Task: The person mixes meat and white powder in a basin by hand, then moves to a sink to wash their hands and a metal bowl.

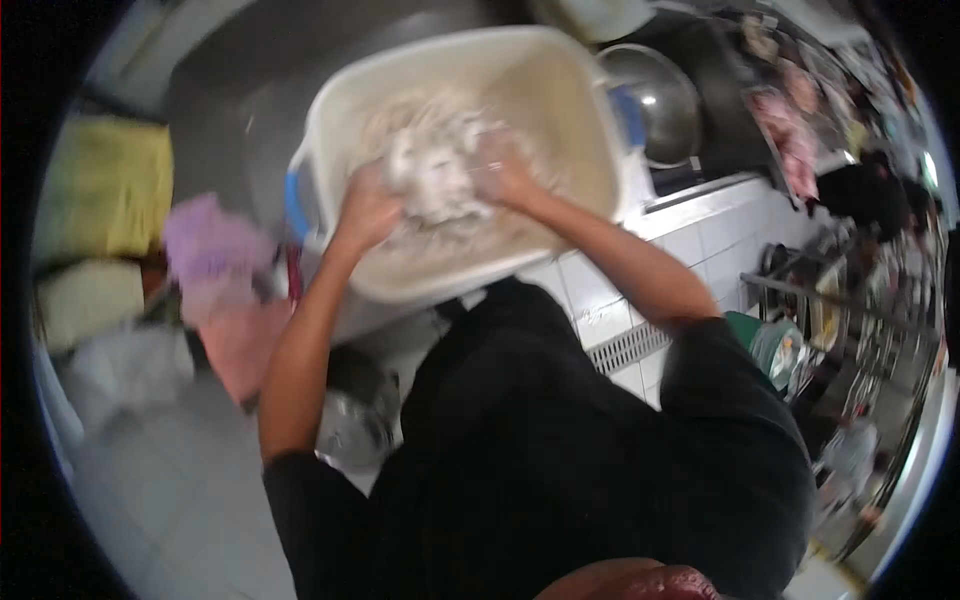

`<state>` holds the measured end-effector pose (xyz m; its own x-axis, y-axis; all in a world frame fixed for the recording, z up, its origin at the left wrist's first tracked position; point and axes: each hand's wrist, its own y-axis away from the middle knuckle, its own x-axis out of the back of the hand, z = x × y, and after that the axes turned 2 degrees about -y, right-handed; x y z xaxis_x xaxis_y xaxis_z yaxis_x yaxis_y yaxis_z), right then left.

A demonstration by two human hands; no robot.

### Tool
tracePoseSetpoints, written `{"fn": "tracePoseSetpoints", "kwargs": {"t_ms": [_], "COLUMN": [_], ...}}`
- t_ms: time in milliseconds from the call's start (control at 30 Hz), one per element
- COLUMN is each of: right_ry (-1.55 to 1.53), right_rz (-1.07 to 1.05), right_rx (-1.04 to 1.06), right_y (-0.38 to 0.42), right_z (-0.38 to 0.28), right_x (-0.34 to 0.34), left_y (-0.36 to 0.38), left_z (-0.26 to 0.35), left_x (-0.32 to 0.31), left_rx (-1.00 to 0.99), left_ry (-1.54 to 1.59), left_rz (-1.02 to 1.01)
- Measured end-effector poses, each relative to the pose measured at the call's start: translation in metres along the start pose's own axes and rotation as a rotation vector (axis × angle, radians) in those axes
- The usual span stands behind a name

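Top centre, a white tub (350,95) holds a blurred pale mass (435,180). Left hand (370,208) and right hand (505,170) touch it; blur hides whether either grip is closed.

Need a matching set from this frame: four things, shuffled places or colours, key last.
1. Tub
2. Metal bowl
3. Drain grate
4. Left hand

A. Among white tiles
B. Nearer the tub's left handle than its right
C. Cream, blue on the handles
D. Beside the tub's right handle

Pairs: 1-C, 2-D, 3-A, 4-B
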<state>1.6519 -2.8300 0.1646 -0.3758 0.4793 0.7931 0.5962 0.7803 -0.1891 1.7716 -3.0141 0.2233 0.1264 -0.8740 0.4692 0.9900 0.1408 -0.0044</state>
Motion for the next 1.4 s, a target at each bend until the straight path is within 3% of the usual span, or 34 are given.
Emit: {"fn": "tracePoseSetpoints", "kwargs": {"t_ms": [67, 167, 267, 300, 367, 400, 433, 533, 633, 700, 733, 833, 900, 933, 1033, 1100, 1233, 1333, 1367, 1400], "right_ry": [-0.029, 0.147, 0.243, 0.476, 0.653, 0.743, 0.742, 0.494, 0.252, 0.178, 0.103, 0.021, 0.020, 0.025, -0.294, -0.543, -0.898, -0.888, -0.880, -0.925], "right_rz": [-0.413, -0.417, -0.620, -0.742, -0.712, -0.703, -0.617, -0.565, -0.455, -0.441, -0.381, -0.284, -0.364, -0.463, -0.705, -0.768, -0.854, -0.712, -0.693, -0.724], "right_rx": [-0.368, -0.215, 0.125, 0.347, 0.228, 0.168, 0.369, 0.078, -0.145, -0.338, -0.336, -0.383, -0.398, -0.390, -0.615, -0.750, -0.826, -0.483, -0.237, -0.280], "right_y": [0.007, 0.055, 0.047, 0.031, 0.036, 0.012, 0.002, -0.001, -0.047, -0.037, -0.027, -0.037, -0.041, -0.037, -0.026, -0.027, -0.021, -0.015, -0.018, -0.023], "right_z": [-0.064, -0.013, 0.028, 0.029, 0.123, 0.093, 0.069, 0.068, 0.068, 0.006, 0.023, 0.085, 0.084, 0.080, 0.066, 0.080, 0.128, 0.124, 0.127, 0.125], "right_x": [0.043, -0.003, -0.016, -0.014, -0.083, -0.072, -0.036, -0.028, -0.018, 0.049, 0.056, 0.079, 0.086, 0.085, 0.070, 0.052, -0.016, -0.020, -0.022, -0.015], "left_y": [0.026, 0.044, 0.020, 0.018, 0.002, -0.005, -0.011, -0.043, -0.049, -0.028, -0.014, 0.019, 0.026, 0.027, 0.010, -0.011, -0.031, -0.032, -0.032, -0.031], "left_z": [-0.010, -0.014, -0.011, -0.026, -0.045, -0.057, -0.067, -0.075, -0.051, -0.034, -0.024, 0.006, -0.001, -0.009, -0.022, -0.009, -0.018, 0.003, 0.011, 0.017], "left_x": [-0.009, -0.041, -0.053, -0.069, -0.084, -0.091, -0.098, -0.099, -0.083, -0.064, -0.054, -0.029, -0.030, -0.036, -0.076, -0.091, -0.092, -0.075, -0.067, -0.064], "left_rx": [0.215, 0.214, 0.231, 0.186, 0.146, 0.125, 0.085, 0.178, 0.166, 0.324, 0.401, 0.539, 0.683, 0.770, 0.810, 0.798, 0.835, 0.651, 0.589, 0.622], "left_ry": [-0.192, -0.553, -0.549, -0.635, -0.682, -0.711, -0.834, -0.773, -0.726, -0.369, -0.189, -0.092, -0.022, 0.016, 0.539, 0.711, 1.226, 1.158, 1.129, 1.138], "left_rz": [-0.304, -0.488, -0.657, -0.549, -0.456, -0.406, -0.313, -0.258, -0.515, -0.407, -0.362, -0.212, -0.143, -0.114, -0.274, -0.219, -0.116, -0.064, -0.044, -0.039]}}
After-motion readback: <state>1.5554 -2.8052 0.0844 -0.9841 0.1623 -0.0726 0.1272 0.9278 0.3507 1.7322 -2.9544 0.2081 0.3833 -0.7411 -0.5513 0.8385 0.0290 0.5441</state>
